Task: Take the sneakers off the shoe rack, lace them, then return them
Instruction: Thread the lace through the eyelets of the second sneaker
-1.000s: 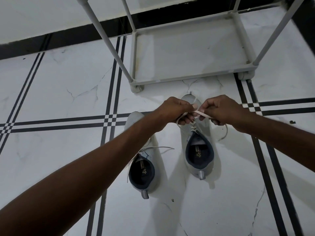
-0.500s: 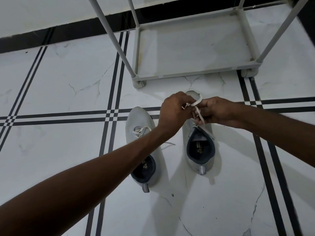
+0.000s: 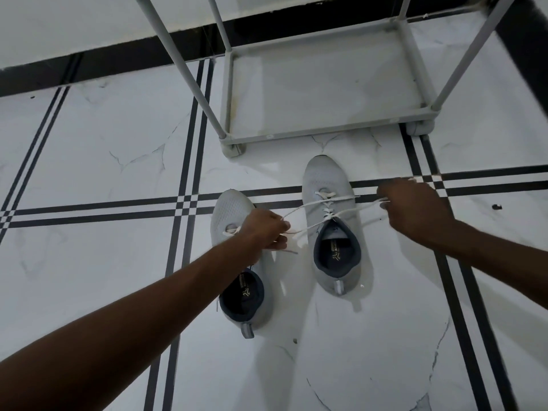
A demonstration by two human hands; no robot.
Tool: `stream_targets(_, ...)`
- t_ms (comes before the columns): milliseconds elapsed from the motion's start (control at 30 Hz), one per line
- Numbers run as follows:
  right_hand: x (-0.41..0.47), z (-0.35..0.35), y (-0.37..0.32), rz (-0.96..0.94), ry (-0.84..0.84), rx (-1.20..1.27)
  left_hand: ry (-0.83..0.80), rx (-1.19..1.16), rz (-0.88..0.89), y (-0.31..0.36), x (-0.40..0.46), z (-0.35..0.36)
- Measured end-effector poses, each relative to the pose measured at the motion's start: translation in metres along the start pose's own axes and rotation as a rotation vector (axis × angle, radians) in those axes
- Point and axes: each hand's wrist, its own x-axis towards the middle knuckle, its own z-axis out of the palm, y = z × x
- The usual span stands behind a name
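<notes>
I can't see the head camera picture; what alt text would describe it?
Seen from above, a person's left hand and right hand pull the white lace of the right-side grey sneaker taut to both sides. A second grey sneaker sits beside it on the white tiled floor, before a shoe rack.
</notes>
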Motion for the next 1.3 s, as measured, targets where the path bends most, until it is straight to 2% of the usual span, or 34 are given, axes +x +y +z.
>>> stream_targets(100,-0.009,0.004,-0.021,-0.053,0.053,0.069,0.164,0.484,0.375,0.002,-0.001,0.014)
stream_targets(167,-0.012,0.004,-0.037,-0.060,0.041,0.238,0.121,0.572,0.565,0.008,-0.008,0.026)
stream_targets(233,-0.009,0.001,-0.049,-0.011,-0.020,0.456,0.034,0.595,0.568,0.012,-0.010,0.036)
stream_targets(300,-0.004,0.001,-0.053,0.021,-0.073,0.566,-0.007,0.593,0.524,0.015,-0.007,0.039)
stream_targets(433,0.001,0.001,-0.049,0.074,-0.175,0.651,-0.040,0.560,0.499,0.017,0.000,0.035)
stream_targets(633,0.011,-0.001,-0.045,0.124,-0.260,0.785,-0.042,0.568,0.596,0.018,0.007,0.030)
stream_targets(800,0.016,-0.001,-0.043,-0.099,-0.207,0.543,0.008,0.663,0.706,0.013,0.011,0.031)
stream_targets(967,0.016,0.005,-0.037,-0.286,-0.213,0.303,-0.007,0.861,0.777,0.001,0.012,0.026)
stream_targets(1133,0.005,0.018,-0.032,-0.294,-0.200,0.237,-0.029,0.904,0.786,-0.010,0.009,0.021)
stream_targets(1300,0.001,0.024,-0.033,-0.274,-0.173,0.308,-0.038,0.871,0.758,-0.015,0.010,0.019)
